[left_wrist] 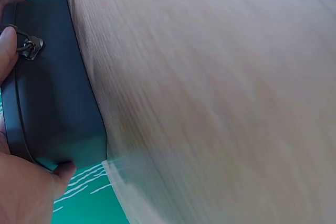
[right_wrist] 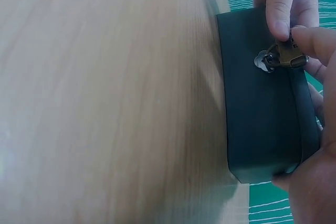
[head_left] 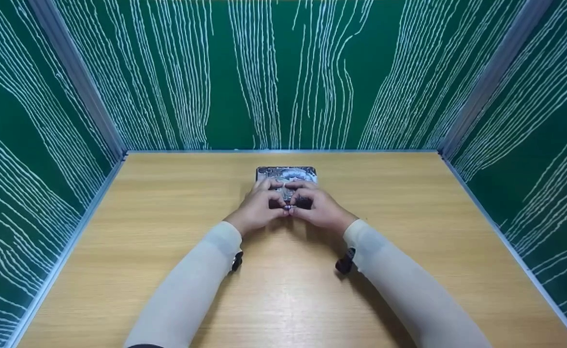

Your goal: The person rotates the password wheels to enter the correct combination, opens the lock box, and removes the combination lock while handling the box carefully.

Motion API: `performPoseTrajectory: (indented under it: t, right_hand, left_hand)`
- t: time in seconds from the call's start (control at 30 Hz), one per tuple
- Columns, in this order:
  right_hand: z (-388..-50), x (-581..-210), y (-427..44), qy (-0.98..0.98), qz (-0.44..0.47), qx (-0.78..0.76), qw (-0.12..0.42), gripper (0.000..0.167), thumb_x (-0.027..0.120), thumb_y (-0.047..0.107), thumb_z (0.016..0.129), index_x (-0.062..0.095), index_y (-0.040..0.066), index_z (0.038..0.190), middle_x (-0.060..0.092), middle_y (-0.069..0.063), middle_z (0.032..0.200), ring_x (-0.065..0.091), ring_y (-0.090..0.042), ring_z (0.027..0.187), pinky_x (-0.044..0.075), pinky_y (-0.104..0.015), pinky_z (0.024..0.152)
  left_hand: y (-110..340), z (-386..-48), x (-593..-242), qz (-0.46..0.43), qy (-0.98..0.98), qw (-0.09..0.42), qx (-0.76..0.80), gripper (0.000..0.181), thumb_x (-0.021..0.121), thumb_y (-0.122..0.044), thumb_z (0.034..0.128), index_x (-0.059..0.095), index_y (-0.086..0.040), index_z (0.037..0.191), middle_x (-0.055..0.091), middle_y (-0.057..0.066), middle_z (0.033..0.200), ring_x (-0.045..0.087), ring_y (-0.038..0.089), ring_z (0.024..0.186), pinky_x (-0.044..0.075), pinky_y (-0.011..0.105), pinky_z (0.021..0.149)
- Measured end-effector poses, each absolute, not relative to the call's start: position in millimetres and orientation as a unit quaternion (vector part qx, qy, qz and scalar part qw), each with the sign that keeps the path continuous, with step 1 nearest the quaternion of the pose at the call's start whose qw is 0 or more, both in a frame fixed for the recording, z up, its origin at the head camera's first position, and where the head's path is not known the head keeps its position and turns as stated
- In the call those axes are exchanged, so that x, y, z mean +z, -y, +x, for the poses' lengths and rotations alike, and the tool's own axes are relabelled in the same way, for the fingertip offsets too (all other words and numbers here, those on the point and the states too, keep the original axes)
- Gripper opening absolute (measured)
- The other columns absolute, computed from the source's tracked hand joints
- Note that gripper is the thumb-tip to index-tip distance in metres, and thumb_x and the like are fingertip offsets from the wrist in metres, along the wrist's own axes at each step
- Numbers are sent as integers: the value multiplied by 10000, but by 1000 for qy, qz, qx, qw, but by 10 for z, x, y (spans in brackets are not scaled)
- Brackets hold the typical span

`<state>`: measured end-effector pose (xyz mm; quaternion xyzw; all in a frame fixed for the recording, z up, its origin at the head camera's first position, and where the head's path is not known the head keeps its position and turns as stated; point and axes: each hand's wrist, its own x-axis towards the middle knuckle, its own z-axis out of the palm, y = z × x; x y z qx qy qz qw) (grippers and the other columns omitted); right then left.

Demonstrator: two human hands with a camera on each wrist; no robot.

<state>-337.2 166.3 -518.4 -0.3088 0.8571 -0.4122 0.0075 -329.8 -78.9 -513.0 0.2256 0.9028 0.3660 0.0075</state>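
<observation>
A small dark box [right_wrist: 257, 114] with a picture-patterned lid [head_left: 288, 172] sits toward the far side of the table. On its near face is a metal latch [right_wrist: 290, 55], attached by a ring to a small plate. My left hand [head_left: 259, 208] reaches round the box's left side, its thumb and forefinger at the latch. From the right, my right hand [head_left: 322, 208] mirrors it, also pinching at the latch. The two thumb tips nearly meet there. In the left wrist view, the black front [left_wrist: 58, 93] of the box shows, with its lid seam running along it.
The box rests on a light wooden table [head_left: 283, 290]. Green panels [head_left: 302, 72] with wavy white lines stand along the back and both sides, joined by grey metal posts [head_left: 78, 72]. Dark wrist devices [head_left: 345, 261] hang below the pale sleeves.
</observation>
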Motion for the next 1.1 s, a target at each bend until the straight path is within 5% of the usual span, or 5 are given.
performPoseTrajectory:
  t: [0.27,1.1]
  right_hand:
    - [-3357,-5173,-1660,-857,-309,-413,9,156,872,189,996,769,200,1112,585,-28,1691,451,-368,1648,266,-624,1407]
    - [-3366,-5194,-1655,-858,-311,-408,2,152,870,181,991,768,164,1102,593,-73,1682,462,-390,1642,267,-626,1406]
  left_hand:
    - [787,-3291,-5138,214,-905,15,366,169,925,-321,965,794,-224,919,523,14,1685,165,418,1770,116,654,1436]
    - [793,-3292,-5138,217,-906,16,363,166,912,-300,983,785,-209,926,520,8,1665,202,377,1756,147,634,1437]
